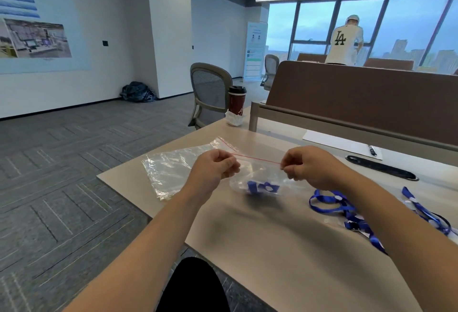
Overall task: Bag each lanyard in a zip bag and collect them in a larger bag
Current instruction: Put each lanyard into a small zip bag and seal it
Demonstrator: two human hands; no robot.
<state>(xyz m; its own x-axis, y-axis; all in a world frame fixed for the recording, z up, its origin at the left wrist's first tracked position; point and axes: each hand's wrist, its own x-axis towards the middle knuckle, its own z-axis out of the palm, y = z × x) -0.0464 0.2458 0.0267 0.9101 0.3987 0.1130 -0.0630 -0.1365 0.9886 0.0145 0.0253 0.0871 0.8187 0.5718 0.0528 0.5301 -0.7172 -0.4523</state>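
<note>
I hold a small clear zip bag (257,175) just above the table by its red zip strip. My left hand (215,165) pinches the strip's left end and my right hand (302,165) pinches its right end. A folded blue lanyard (264,187) lies in the bottom of this bag. A larger clear zip bag (171,165) lies flat on the table behind my left hand, its red-lined mouth toward the far side. Loose blue lanyards (347,212) lie on the table under my right forearm, and more loose blue lanyards (426,210) reach toward the right edge.
A beige table (272,237) has its left corner near the larger bag. A dark red cup (237,101) stands at the far corner by crumpled paper (234,118). A brown divider (359,103), a white sheet with a pen (342,144) and a black cable slot (381,167) lie beyond. A person stands far off at the window.
</note>
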